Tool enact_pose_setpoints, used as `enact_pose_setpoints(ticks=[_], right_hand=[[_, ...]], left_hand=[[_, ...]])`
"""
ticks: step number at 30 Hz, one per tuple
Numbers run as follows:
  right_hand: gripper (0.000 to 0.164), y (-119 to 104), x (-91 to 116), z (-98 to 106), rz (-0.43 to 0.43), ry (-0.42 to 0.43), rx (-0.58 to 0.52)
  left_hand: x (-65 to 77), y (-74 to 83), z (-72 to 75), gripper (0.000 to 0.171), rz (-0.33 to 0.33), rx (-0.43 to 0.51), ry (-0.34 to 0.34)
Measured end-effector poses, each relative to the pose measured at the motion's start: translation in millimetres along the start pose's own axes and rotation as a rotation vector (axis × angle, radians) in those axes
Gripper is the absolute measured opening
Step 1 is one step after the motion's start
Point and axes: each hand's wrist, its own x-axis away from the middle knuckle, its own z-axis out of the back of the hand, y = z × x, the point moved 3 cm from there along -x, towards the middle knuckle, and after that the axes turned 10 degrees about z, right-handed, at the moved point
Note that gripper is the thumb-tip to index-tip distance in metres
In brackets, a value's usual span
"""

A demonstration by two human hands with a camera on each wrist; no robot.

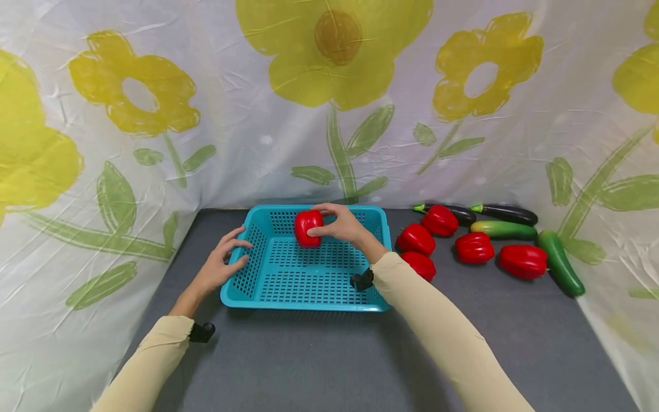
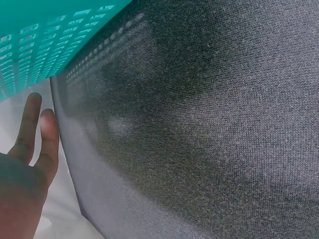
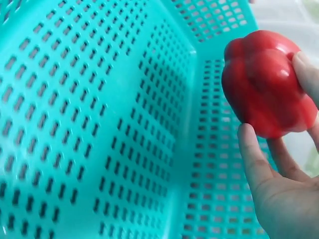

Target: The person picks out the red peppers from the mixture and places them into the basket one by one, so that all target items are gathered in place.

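Note:
A red bell pepper [image 1: 308,229] is pinched between the thumb and fingers of my right hand [image 1: 340,224], over the far part of a blue perforated plastic basket [image 1: 309,305]. In the right wrist view the pepper [image 3: 264,84] hangs above the basket floor, near a side wall. Nothing else lies in the basket. My left hand [image 1: 218,266] is at the basket's left rim, its fingers spread and loosely bent; whether they touch the rim I cannot tell. From the left wrist, two fingers [image 2: 48,134] show below the basket's outer wall, holding nothing.
To the right of the basket lie several more red bell peppers [image 1: 473,248], two dark eggplants [image 1: 504,214], a yellow-green zucchini-like vegetable [image 1: 503,230] and a dark green cucumber-like vegetable [image 1: 561,264]. A flower-printed curtain [image 1: 231,114] hangs behind the grey table [image 1: 309,366].

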Motion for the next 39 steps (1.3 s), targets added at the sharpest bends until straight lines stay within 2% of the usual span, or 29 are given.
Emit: enact_pose_setpoints(ticks=[8,18,30,39], right_hand=[[0.058,16.1,-9.8,-28.2,-0.044,-0.008,0.004],[0.056,34.7,-14.0,-50.3,-0.102,0.026,-0.047],[0.057,42.6,-14.8,-59.9,-0.144,0.070,-0.066],[0.061,39.7,-13.3,-60.1,-0.146,0.041,-0.031]], left_hand=[[0.2,-1.0,-0.3,0.028,-0.007,0.001,0.003],[1.6,3.6,-0.6,0.027,-0.001,-0.004,0.001],[-0.6,3.7,-0.6,0.029,0.002,0.000,-0.004],[1.5,2.1,0.5,0.028,0.002,0.009,-0.004]])
